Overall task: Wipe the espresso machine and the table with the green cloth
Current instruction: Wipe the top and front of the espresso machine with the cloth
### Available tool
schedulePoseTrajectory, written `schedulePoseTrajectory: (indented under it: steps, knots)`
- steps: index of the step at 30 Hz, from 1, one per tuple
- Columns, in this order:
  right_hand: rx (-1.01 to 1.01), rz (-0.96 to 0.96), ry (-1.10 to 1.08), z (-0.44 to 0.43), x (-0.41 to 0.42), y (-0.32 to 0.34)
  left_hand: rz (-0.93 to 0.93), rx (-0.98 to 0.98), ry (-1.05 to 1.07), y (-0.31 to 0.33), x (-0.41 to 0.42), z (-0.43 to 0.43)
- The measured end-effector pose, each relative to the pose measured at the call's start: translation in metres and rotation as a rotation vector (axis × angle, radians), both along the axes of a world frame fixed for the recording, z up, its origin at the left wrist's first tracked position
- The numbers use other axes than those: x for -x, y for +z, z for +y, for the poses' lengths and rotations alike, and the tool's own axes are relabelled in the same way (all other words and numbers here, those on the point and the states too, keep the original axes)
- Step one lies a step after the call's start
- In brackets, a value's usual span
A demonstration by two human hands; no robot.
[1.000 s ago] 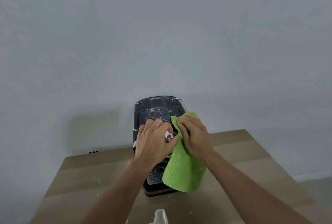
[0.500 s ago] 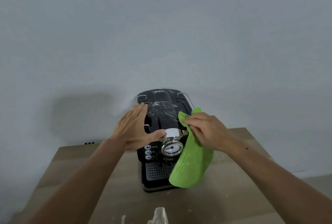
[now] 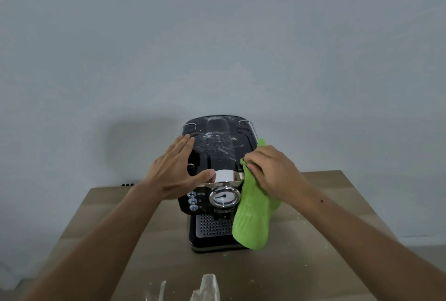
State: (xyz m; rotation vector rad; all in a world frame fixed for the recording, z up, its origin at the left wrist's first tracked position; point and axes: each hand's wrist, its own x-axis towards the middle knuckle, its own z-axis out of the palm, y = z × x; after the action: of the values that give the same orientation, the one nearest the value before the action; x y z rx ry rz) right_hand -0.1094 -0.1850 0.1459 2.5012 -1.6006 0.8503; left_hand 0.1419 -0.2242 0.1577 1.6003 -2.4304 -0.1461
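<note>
A black espresso machine (image 3: pixel 216 146) with a round gauge and chrome band stands on the wooden table (image 3: pixel 321 240), its glossy top smeared with white residue. My left hand (image 3: pixel 176 172) lies flat against the machine's left side, fingers straight, thumb on the chrome band. My right hand (image 3: pixel 272 170) grips the green cloth (image 3: pixel 253 218) against the machine's upper right front edge. The cloth hangs down over the right front and hides that corner.
White crumbs are scattered over the table on the right and near the front. A crumpled clear plastic wrapper (image 3: pixel 207 287) sits at the near table edge. A pale wall rises close behind the machine, with small black plugs (image 3: pixel 127 184) at the table's back left.
My left hand has moved off the machine's front to its left side and spread flat. My right hand with the cloth has shifted right, uncovering the gauge and buttons. The view has shifted slightly.
</note>
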Motion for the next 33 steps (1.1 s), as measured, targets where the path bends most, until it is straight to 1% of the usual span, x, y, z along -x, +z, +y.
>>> schedulePoseTrajectory:
  steps: [1, 3, 8, 11, 14, 17, 19, 24, 26, 28, 30, 33]
  knots:
    - [0.051, -0.031, 0.01, 0.006, 0.002, -0.006, -0.001, 0.001, 0.0, 0.0, 0.0, 0.001]
    - [0.067, -0.073, 0.041, 0.008, 0.007, -0.01, -0.004, 0.014, 0.002, 0.0, 0.002, 0.001]
    - [-0.214, 0.064, 0.068, -0.015, 0.007, 0.026, 0.011, 0.036, 0.013, -0.002, 0.002, 0.0]
    - [-0.242, 0.126, 0.047, -0.021, 0.0, 0.028, 0.024, 0.05, 0.015, -0.004, 0.002, 0.0]
    - [-0.218, 0.085, 0.046, -0.018, 0.002, 0.023, 0.022, 0.06, 0.015, -0.004, 0.002, 0.0]
    - [-0.352, 0.036, 0.13, -0.018, 0.011, 0.034, 0.038, 0.066, 0.01, -0.006, 0.002, -0.001]
    - [-0.391, 0.06, 0.133, -0.019, 0.011, 0.038, 0.052, 0.072, 0.011, -0.007, 0.001, -0.002]
    - [-0.291, 0.152, 0.017, -0.021, -0.001, 0.029, 0.071, 0.087, 0.009, -0.009, 0.001, -0.002]
    - [-0.232, 0.079, -0.023, -0.016, -0.003, 0.02, 0.072, 0.09, 0.011, -0.008, 0.002, -0.002]
    - [-0.076, -0.016, -0.052, -0.003, -0.006, 0.003, 0.086, 0.086, 0.015, -0.009, 0.004, 0.0]
    - [0.078, -0.066, -0.054, 0.015, -0.014, -0.016, 0.105, 0.094, 0.026, -0.009, 0.005, 0.0]
    - [0.146, 0.014, -0.101, 0.034, -0.024, -0.032, 0.107, 0.096, 0.029, -0.009, 0.006, 0.001]
